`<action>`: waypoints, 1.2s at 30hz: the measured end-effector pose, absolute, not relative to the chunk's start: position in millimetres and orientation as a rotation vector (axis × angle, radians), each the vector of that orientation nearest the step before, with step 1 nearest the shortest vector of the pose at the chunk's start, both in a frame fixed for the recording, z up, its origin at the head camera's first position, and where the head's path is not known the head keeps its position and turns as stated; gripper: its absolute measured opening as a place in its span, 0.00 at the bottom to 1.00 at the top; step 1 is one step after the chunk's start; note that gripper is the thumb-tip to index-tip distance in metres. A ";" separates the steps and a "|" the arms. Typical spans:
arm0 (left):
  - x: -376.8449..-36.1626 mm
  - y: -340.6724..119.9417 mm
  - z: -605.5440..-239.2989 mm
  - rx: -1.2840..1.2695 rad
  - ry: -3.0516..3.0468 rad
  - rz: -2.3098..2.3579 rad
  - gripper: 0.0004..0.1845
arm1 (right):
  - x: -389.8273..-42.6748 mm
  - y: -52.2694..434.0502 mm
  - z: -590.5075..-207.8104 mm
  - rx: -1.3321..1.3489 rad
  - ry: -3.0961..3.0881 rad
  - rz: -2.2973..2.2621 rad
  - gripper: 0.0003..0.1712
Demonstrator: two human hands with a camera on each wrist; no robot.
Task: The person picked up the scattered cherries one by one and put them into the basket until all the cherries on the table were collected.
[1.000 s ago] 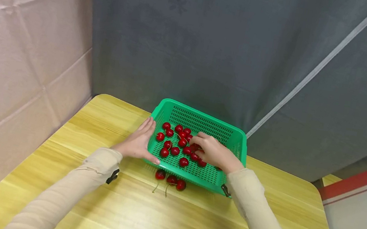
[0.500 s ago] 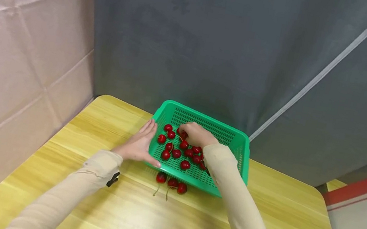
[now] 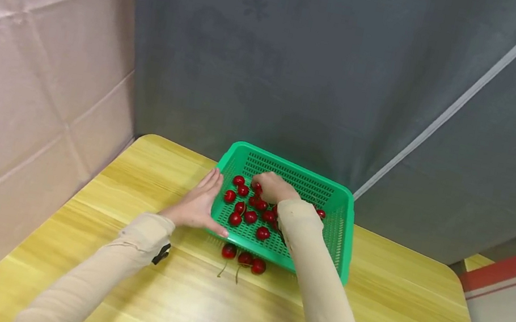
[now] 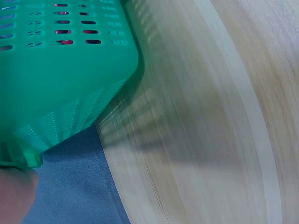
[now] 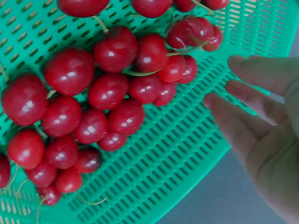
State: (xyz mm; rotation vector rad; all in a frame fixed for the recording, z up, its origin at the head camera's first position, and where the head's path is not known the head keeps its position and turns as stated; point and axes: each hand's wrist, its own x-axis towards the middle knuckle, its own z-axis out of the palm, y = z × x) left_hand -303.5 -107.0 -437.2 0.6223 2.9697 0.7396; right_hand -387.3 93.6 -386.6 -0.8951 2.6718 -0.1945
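A green plastic basket [image 3: 298,166] with slotted walls holds several red cherries [image 3: 263,233], some with stems. My left hand [image 3: 197,206] rests against its left end, fingers straight along the outside and thumb at the front rim. The left wrist view shows the basket wall [image 4: 60,74] and part of a digit [image 4: 16,193] at the rim. Inside the basket, my right hand [image 3: 276,188] reaches down over the cherries towards the back left. In the right wrist view its fingers [image 5: 233,116] are extended and apart, with nothing between them, beside the clustered cherries [image 5: 110,91].
Three cherries [image 3: 245,258] lie on the wooden table [image 3: 192,299] just before the basket's front side. A dark grey curtain [image 3: 263,70] hangs behind the table's back edge. On the left stands a pale, creased covering [image 3: 24,102].
My right hand has moved left and back within the basket, then stays near the same spot in the last half second. The left hand keeps its place on the basket.
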 end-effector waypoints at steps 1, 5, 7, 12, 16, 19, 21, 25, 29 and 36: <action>-303.4 -106.8 -437.3 0.621 2.968 0.736 0.77 | -386.5 94.0 -385.6 -0.915 2.671 -0.213 0.19; -302.2 -106.4 -435.7 0.614 2.949 0.750 0.76 | -377.9 95.7 -375.2 -1.061 2.698 -0.347 0.17; -302.3 -106.9 -434.5 0.613 2.943 0.762 0.76 | -367.2 96.8 -365.5 -1.151 2.724 -0.424 0.17; -306.2 -108.7 -434.5 0.622 2.950 0.747 0.76 | -322.2 107.1 -341.0 -1.359 2.731 -0.578 0.17; -309.4 -111.5 -436.2 0.616 2.948 0.745 0.77 | -280.5 121.1 -334.1 -1.461 2.751 -0.608 0.16; -310.7 -114.3 -436.6 0.607 2.945 0.747 0.77 | -252.5 132.2 -337.5 -1.465 2.719 -0.644 0.15; -311.1 -116.0 -435.8 0.607 2.950 0.745 0.76 | -236.9 137.9 -344.1 -1.456 2.660 -0.680 0.14; -310.7 -116.9 -433.8 0.610 2.963 0.718 0.76 | -213.3 143.4 -369.2 -1.377 2.536 -0.708 0.14; -310.4 -115.9 -433.1 0.617 2.956 0.707 0.77 | -202.4 147.7 -401.0 -1.217 2.525 -0.666 0.20; -310.1 -114.7 -434.8 0.609 2.955 0.719 0.77 | -208.2 153.5 -449.9 -0.979 2.670 -0.560 0.33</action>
